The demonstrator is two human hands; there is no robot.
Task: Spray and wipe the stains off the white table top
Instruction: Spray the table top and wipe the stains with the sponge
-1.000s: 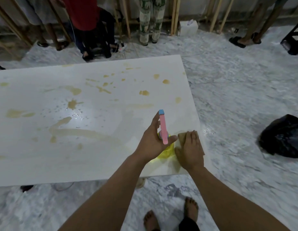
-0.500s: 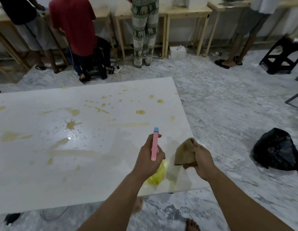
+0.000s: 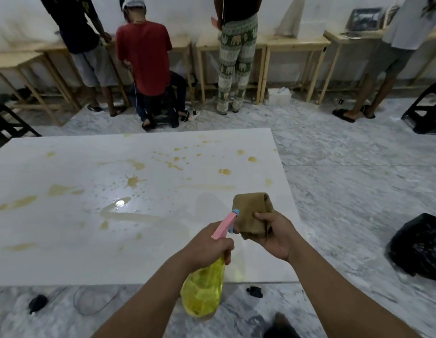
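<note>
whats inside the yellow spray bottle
The yellow spray bottle is see-through and tinted; no liquid level is distinguishable. The left hand covers its neck.

one white table top [image 3: 65, 240], one spray bottle [image 3: 203, 292], one cloth [image 3: 251, 213], two hands (both gripping), four people standing behind.

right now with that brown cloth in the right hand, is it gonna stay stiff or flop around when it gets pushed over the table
Probably floppy: the brown cloth is folded over and bunched in the right hand, sagging at its lower edge. It looks light, held by the fingertips alone. Pushed flat over the wet-looking table top it would likely crumple or unfold rather than slide as a pad.
</note>
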